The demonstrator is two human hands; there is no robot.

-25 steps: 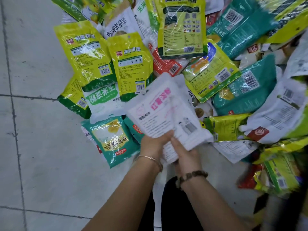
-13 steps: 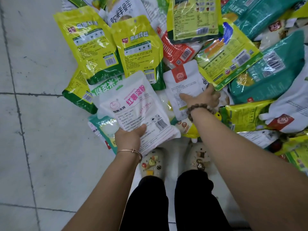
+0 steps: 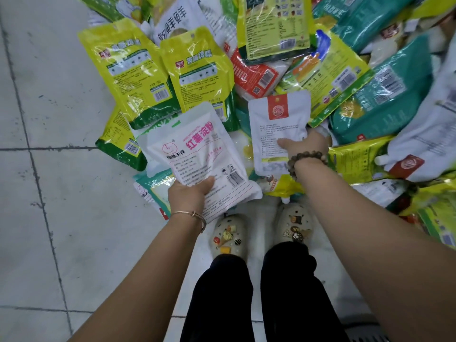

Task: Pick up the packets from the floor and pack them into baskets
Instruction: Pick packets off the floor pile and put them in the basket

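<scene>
Head view: left hand [image 3: 191, 193] grips the white packet with pink lettering [image 3: 197, 154] at its near edge, thumb on top, fingers beneath. The packet is held above the floor [image 3: 61, 193] and fans forward from the hand. The right hand [image 3: 304, 146] pinches the white packet with red label [image 3: 276, 124] at its lower right edge, thumb on the face. This packet lies just ahead of the hand, over the pile [image 3: 370, 95]; cannot tell whether it is lifted clear.

Judgement: the pouches are soft, loosely filled and light enough for one hand. The glossy film is likely slippery and will sag from an edge hold. A better hold is the flat sealed border, or a thumb across the body. No basket plainly visible.
</scene>
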